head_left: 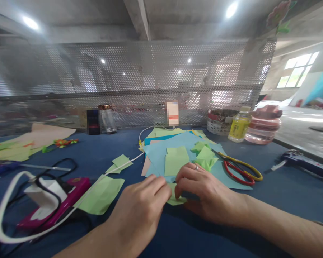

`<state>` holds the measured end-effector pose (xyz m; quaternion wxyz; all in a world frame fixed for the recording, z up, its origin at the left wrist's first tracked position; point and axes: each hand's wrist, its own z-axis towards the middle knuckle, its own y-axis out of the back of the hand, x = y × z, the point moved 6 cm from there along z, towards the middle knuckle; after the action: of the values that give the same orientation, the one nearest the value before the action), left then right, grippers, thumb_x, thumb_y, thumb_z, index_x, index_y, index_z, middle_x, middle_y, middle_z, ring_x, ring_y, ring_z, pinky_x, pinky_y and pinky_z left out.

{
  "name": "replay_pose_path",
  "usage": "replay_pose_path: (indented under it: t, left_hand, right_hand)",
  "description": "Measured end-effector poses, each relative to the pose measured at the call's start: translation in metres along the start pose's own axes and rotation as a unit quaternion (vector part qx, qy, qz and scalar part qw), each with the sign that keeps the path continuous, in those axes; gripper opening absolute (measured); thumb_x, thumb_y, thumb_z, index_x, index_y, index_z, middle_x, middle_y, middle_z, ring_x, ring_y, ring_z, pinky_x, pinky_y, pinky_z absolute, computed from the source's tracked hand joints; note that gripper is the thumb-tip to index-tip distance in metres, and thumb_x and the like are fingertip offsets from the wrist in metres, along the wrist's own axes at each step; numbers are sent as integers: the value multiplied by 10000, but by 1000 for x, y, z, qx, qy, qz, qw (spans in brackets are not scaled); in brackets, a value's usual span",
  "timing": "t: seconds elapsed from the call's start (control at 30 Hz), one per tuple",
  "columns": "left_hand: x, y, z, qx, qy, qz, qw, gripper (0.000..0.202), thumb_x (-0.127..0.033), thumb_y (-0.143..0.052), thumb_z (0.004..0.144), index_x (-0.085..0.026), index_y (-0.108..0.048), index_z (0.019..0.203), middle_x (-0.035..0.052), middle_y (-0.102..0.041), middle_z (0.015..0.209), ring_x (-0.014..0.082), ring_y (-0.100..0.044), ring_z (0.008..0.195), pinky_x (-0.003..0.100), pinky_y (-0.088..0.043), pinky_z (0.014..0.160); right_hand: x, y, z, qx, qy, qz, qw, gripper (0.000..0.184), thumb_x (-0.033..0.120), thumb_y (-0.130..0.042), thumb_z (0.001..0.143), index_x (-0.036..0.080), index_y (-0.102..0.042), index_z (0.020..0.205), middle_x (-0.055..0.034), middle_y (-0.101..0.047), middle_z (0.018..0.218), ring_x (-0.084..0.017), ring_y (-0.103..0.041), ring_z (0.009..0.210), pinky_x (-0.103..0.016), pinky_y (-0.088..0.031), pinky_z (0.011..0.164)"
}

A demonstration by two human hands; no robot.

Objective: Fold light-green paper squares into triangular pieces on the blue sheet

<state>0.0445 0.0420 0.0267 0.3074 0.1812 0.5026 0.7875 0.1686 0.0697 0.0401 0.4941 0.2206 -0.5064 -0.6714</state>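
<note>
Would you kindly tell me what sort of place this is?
Probably a craft workshop: coloured paper, scissors and what looks like a glue gun lie on the blue table.

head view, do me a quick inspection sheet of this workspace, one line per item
surface: dark blue tabletop, partly covered
job's things: small green paper between the hands; green sheets and folded green pieces on light blue paper beyond
clutter: scissors, yellow-labelled bottle, pink bottle and glue gun, all on the right
hands: left hand and right hand both at the small green paper; exact grip partly hidden
cables: white cable loops around the pink power strip; black cables nearby
surroundings: perforated screen behind, window far right
</note>
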Motion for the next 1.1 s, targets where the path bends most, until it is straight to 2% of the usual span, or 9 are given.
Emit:
replay_pose_path:
  t: [0.07,0.13,0.27,0.33,0.5,0.7,0.97,1.1]
  left_hand:
    - [0,-1,0,12,2,0,1000,296,41,-374,797,-192,-555,780,27,-578,779,211,-559,731,306,-417,589]
    - [1,-5,-1,56,8,-8,998,282,28,-406,786,-202,-569,783,14,-599,790,205,-576,736,299,-413,596]
    - [1,-6,-6,142,6,-31,989,232,-39,-484,780,-230,-608,827,-6,-633,868,194,-608,768,299,-420,636]
    - [1,-2,-8,166,0,-44,985,264,-44,-498,750,-247,-627,859,-12,-632,903,194,-613,791,299,-423,649]
    - [2,5,-12,212,4,-67,975,383,-17,-479,729,-297,-694,878,-16,-639,887,173,-620,767,279,-419,638]
    - [-3,5,-12,220,-15,-99,970,430,10,-490,704,-283,-709,930,-5,-654,936,166,-627,812,252,-444,679]
    - [-6,10,-11,269,-11,-103,957,345,11,-513,694,-237,-692,854,-22,-643,955,139,-644,799,205,-470,684]
    - [-4,12,-13,267,4,-106,958,351,13,-491,703,-244,-697,823,-15,-643,908,138,-637,779,206,-470,690]
  right_hand:
    - [2,-1,0,6,25,-7,1000,94,91,-593,816,178,-625,831,-49,-604,900,-190,-507,888,-332,-384,808]
    - [5,-2,0,14,55,-23,998,118,117,-539,857,177,-630,812,-49,-610,878,-183,-503,856,-336,-379,792]
    - [14,-1,-1,24,113,-15,993,158,82,-515,846,157,-623,759,-39,-614,813,-163,-501,805,-314,-387,759]
    - [14,-1,-2,34,114,13,993,141,89,-543,853,153,-642,776,-35,-622,808,-155,-514,805,-297,-399,755]
    - [8,-7,-2,85,71,103,989,26,154,-660,835,147,-685,842,-51,-652,821,-155,-572,823,-290,-435,802]
    - [5,-10,2,104,11,207,973,56,187,-668,855,137,-693,851,-54,-692,847,-150,-604,872,-262,-451,837]
    - [-10,-24,-1,80,-115,163,977,177,294,-663,863,139,-648,778,-19,-617,775,-131,-542,759,-235,-423,717]
    - [-9,-27,-2,77,-155,134,976,163,285,-697,828,154,-623,765,4,-589,746,-124,-512,726,-231,-396,682]
